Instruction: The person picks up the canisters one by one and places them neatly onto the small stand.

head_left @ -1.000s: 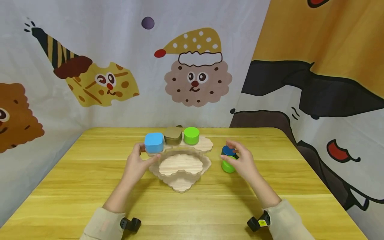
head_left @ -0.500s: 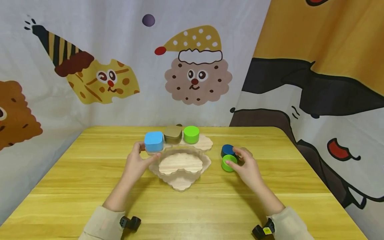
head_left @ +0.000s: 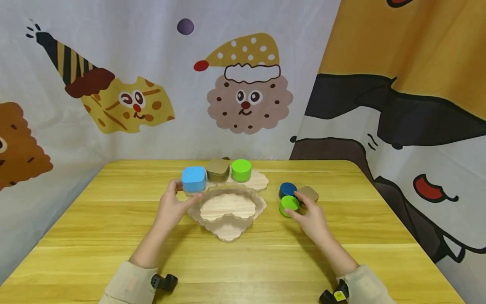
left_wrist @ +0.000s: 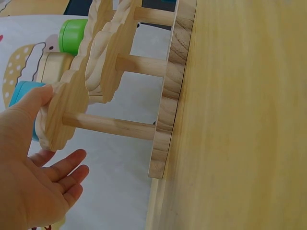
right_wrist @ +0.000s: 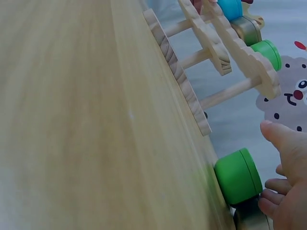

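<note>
In the head view my left hand (head_left: 172, 211) pinches the left end of the upper shelf of a wooden tiered stand (head_left: 228, 207), beside a light blue tin (head_left: 193, 179). The left wrist view shows its thumb on the shelf edge and the other fingers lower. On that shelf also sit a gold tin (head_left: 218, 169) and a green tin (head_left: 241, 170). Right of the stand, my right hand (head_left: 315, 219) is at a second green tin (head_left: 289, 205), thumb and fingers spread apart. Just behind that tin are a dark blue tin (head_left: 287, 190) and another gold tin (head_left: 309, 194).
The stand's scalloped shelves are joined to its base by wooden dowels (left_wrist: 110, 125). All of it stands on a wood-grain table (head_left: 235, 270). A curtain (head_left: 152, 143) with cartoon prints hangs behind the table's far edge.
My right hand has drawn back and lower from over the dark blue tin to the green tin, uncovering the gold tin behind. My left hand stays on the stand.
</note>
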Motion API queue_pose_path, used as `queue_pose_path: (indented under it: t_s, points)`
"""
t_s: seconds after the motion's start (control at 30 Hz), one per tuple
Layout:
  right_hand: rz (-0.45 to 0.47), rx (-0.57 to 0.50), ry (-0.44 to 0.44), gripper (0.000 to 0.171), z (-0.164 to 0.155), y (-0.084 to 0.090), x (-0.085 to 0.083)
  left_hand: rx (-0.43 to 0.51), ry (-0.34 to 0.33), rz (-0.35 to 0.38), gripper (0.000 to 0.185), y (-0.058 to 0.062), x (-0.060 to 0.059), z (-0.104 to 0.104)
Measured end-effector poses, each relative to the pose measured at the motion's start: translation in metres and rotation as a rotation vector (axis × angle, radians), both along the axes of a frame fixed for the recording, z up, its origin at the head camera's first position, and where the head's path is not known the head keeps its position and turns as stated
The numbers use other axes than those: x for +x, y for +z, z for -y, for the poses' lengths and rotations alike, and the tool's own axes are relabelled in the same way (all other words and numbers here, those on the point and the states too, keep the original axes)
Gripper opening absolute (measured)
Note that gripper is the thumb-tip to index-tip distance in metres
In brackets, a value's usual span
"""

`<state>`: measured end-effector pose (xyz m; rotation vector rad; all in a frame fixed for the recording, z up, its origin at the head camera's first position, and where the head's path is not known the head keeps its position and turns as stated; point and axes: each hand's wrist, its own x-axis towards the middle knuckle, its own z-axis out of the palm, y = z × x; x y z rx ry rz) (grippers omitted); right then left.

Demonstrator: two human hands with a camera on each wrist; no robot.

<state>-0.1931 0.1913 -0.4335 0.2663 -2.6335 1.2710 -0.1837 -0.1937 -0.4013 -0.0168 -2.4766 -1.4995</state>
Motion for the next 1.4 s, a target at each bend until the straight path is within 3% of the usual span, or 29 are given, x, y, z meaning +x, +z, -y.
queue_pose_path:
  t_s: [0.93,1.4]
  points:
    - [0.08,0.068,-0.103,0.07,0.015,-0.012,-0.003,0.009,-0.002,0.003,0.069,0.001,0.001,0.0]
    - [0.034,0.011,-0.122,0.066,0.016,-0.015,-0.001,0.014,-0.004,0.02,0.073,0.001,0.001,-0.002]
